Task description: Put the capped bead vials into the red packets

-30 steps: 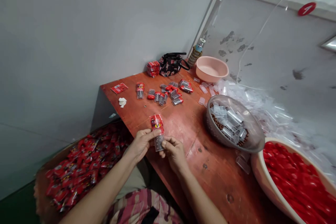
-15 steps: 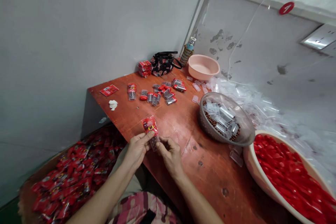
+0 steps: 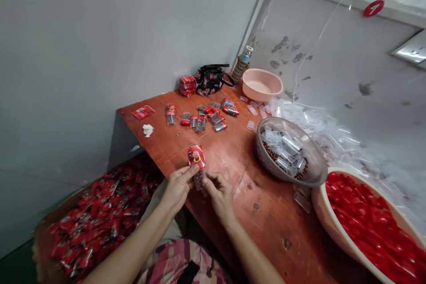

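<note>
My left hand (image 3: 179,186) and my right hand (image 3: 219,193) meet over the near edge of the table, both closed on one candy pack (image 3: 196,158). Its top is a red printed wrapper, and brown balls show through the clear lower part. The left thumb presses on the middle of the pack, while the right thumb and fingers pinch its lower end. Farther off, a similar wrapped pack (image 3: 171,114) lies beside several clear containers of brown balls (image 3: 199,124) with red caps.
A grey bowl (image 3: 319,171) holds brown balls and clear empty containers. Right of it stands a tub (image 3: 321,206) of red caps. A pink basin (image 3: 262,85), a floral bag (image 3: 209,82) and red packets (image 3: 187,86) sit at the back. Finished-looking red packs (image 3: 100,217) fill a box at lower left.
The whole view has shifted slightly, so things appear a little farther right. The pack is turned a bit more upright and face-on. Both hands keep their hold on it.
</note>
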`<state>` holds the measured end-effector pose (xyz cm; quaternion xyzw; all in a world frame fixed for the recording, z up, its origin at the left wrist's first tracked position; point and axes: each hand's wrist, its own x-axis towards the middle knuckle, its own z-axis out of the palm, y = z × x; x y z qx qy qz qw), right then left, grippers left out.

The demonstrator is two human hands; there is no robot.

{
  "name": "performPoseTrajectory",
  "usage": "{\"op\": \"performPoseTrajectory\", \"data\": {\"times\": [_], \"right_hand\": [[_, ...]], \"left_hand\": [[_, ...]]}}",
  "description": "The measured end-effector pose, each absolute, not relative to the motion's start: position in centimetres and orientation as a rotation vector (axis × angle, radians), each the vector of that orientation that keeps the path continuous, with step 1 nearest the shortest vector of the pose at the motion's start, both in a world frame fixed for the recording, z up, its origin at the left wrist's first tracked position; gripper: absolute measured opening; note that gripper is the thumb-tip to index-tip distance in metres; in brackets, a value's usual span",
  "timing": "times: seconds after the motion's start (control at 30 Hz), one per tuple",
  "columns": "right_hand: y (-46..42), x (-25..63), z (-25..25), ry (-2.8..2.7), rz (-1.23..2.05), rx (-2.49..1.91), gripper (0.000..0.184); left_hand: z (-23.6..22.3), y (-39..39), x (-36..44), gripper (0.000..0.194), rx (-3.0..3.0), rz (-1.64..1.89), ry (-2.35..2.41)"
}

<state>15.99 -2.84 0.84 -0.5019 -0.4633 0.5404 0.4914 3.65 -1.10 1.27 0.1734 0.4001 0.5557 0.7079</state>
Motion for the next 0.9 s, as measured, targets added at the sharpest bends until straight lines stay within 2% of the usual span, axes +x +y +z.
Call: {"op": "performPoseTrajectory", "data": {"times": [0.13, 0.33, 0.47, 0.7, 0.83, 0.9], "right_hand": [[-2.7, 15.7, 0.4, -0.853, 1.541, -1.134, 0.020], [-3.2, 16.1, 0.8, -1.146, 1.314, -1.235, 0.020], [-3.1, 16.3, 0.6, -1.120, 1.412, -1.232, 0.022], [-3.4, 16.1, 0.4, -1.149, 1.369, -1.263, 0.020], [-3.5, 16.4, 1.2, -1.410, 1.042, -1.304, 0.015], [-3.4, 16.4, 1.5, -1.435, 0.978, -1.303, 0.014]], "left_hand": [[1.5, -1.4, 3.3, 0.021, 0.426, 1.166, 0.856], [1.5, -1.9, 3.1, 0.023, 0.379, 1.196, 0.913], [1.4, -1.8, 3.4, 0.023, 0.359, 1.195, 0.902], [1.5, -2.1, 3.4, 0.021, 0.424, 1.192, 0.991], [2.0, -2.2, 4.0, 0.021, 0.373, 1.266, 0.950], [2.1, -2.4, 4.3, 0.020, 0.349, 1.285, 0.928]]}}
